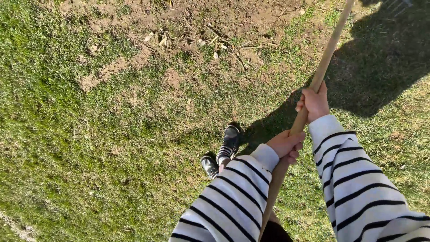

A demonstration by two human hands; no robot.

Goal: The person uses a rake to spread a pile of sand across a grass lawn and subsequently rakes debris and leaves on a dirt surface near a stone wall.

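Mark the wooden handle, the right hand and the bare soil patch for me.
wooden handle (329, 49), head view, on the bare shaft above both hands.
right hand (315, 104), head view, on the back of the hand.
bare soil patch (201, 22), head view, on the exposed dirt.

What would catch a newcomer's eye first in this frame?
Most striking is the long wooden handle, slanting from bottom centre up to the top right, gripped by the right hand higher up and the left hand just below it, both in black-and-white striped sleeves. Next comes the bare dirt patch at the top, amid green grass. Black shoes stand near the middle, beside a dark shadow at the upper right.
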